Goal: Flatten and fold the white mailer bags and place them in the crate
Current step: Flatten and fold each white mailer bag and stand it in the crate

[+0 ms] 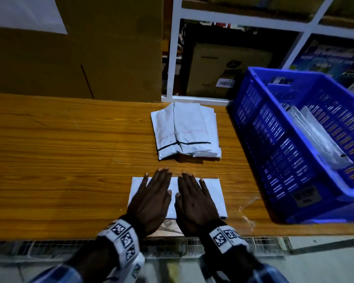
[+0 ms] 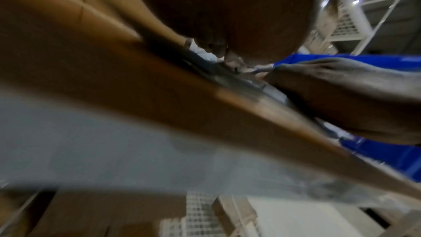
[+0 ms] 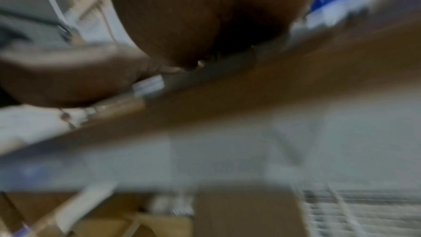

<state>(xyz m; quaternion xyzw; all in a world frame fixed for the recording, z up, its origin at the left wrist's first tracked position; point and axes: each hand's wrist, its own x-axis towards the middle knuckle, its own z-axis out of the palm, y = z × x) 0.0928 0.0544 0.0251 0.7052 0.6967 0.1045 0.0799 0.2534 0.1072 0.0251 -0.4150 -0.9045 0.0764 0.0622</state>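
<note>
Flatten step in hand, judged from the pose: both palms down on one white mailer bag at the near edge of the worktop. Left hand lies flat, fingers straight and spread, grip fully open, pressing the bag's left half, pinching nothing. Right hand, just beside it with thumbs nearly touching, does the same on the right half: open grip, straight fingers, nothing held. The bag already looks like a neat flat rectangle, so the next move likely calls for lifting one edge and folding it over, then creasing. Wrist views are too blurred to add anything. Just beyond the fingertips sits a stack of folded mailer bags, not yet in the crate. Further right of the right grip, well apart, stands the blue crate, tilted in view; inside it something pale and flat lies, probably bags, cannot tell for sure.
</note>
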